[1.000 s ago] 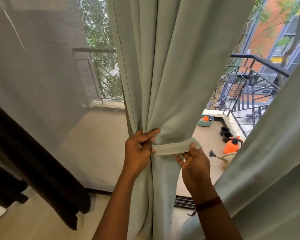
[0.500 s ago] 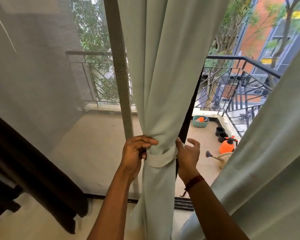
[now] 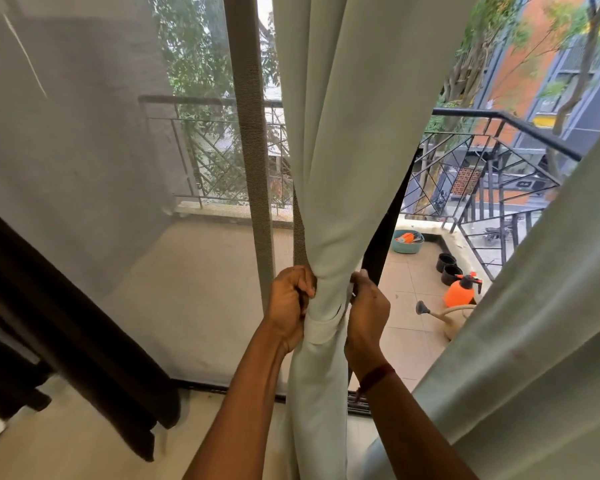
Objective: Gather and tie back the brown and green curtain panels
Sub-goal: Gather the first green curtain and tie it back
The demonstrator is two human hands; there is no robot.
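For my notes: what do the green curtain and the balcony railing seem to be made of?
The green curtain looks like woven cloth, matte: it falls in soft folds. The balcony railing is probably metal, painted black: thin, rigid, straight bars.

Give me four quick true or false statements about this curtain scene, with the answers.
1. Both the left hand and the right hand grip the gathered green curtain. True.
2. The brown curtain hangs right of the hands. False: the brown curtain hangs at the left.
3. A fabric band wraps the green curtain between the hands. True.
4. The orange sprayer sits inside the teal basin. False: the orange sprayer stands on the tiles near the black pots, apart from the teal basin.
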